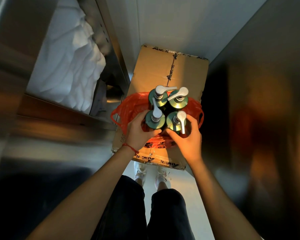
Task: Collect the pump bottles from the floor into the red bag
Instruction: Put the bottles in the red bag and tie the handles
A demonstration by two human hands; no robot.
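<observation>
Pump bottles [168, 110], four green ones, stand clustered upright in a red bag [128, 108] on a cardboard box [163, 66]; left hand [140, 129] grips the near-left bottle, right hand [187, 137] the near-right.

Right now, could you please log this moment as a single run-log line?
left hand: grips near-left pump bottle | right hand: grips near-right pump bottle | four bottles upright in red bag | bag on cardboard box
</observation>
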